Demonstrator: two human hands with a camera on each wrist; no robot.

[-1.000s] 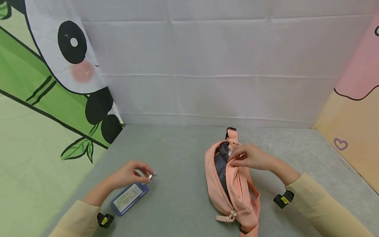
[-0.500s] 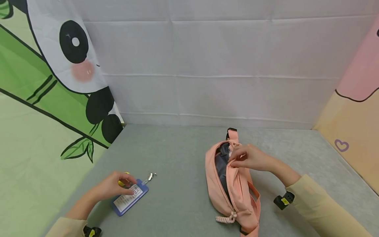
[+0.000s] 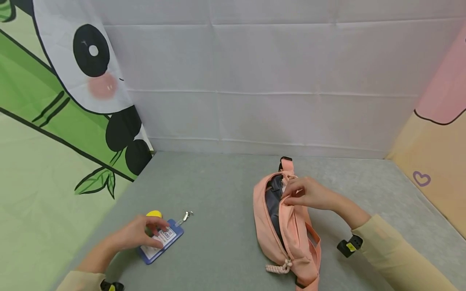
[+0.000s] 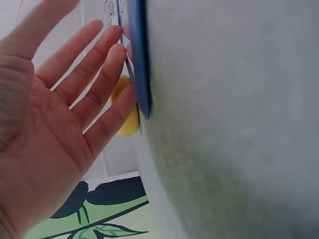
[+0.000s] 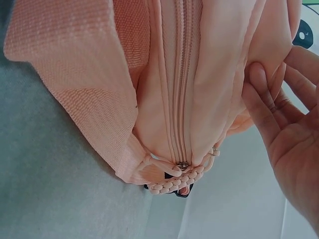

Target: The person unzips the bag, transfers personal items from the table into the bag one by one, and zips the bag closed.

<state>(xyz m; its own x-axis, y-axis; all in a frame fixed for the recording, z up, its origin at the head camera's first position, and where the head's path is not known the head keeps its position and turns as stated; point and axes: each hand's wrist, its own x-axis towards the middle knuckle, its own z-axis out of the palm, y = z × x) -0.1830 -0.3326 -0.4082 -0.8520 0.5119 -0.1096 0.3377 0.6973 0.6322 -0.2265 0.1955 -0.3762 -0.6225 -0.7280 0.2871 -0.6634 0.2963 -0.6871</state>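
Head view forward and down, wrists' close

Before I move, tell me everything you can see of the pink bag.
The pink bag looks like fabric, with dark lining, a braided cord pull, a strap and a black fitting at its far end. It lies gaping open on the grey table; an outer zip looks closed. The right hand pinches the opening's edge.

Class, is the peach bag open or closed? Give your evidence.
Open: the bag gapes, showing its dark lining, and the right hand pinches one edge.
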